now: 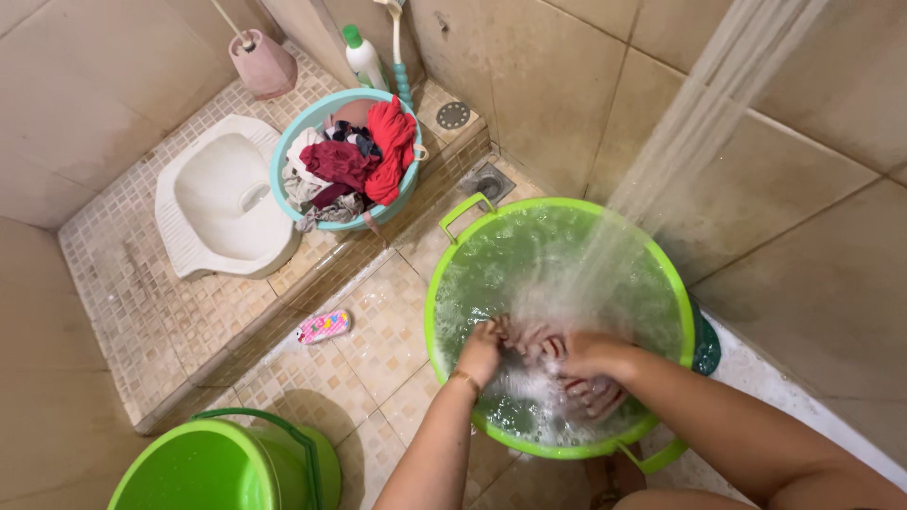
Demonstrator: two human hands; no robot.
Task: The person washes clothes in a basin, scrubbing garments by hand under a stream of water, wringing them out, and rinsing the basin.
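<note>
Laundry basket (pixel 283 161) behind wash basin (pixel 444 283); bucket (pixel 189 472) left, nearer

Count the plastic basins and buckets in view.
3. A large lime-green plastic basin of water under both hands; a teal plastic basin heaped with clothes beside the squat toilet; a lime-green plastic bucket bottom left. None seems hidden.

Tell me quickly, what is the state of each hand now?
Left hand: closed on the reddish cloth in the green basin.
Right hand: closed on the same cloth, under the falling water.
</note>
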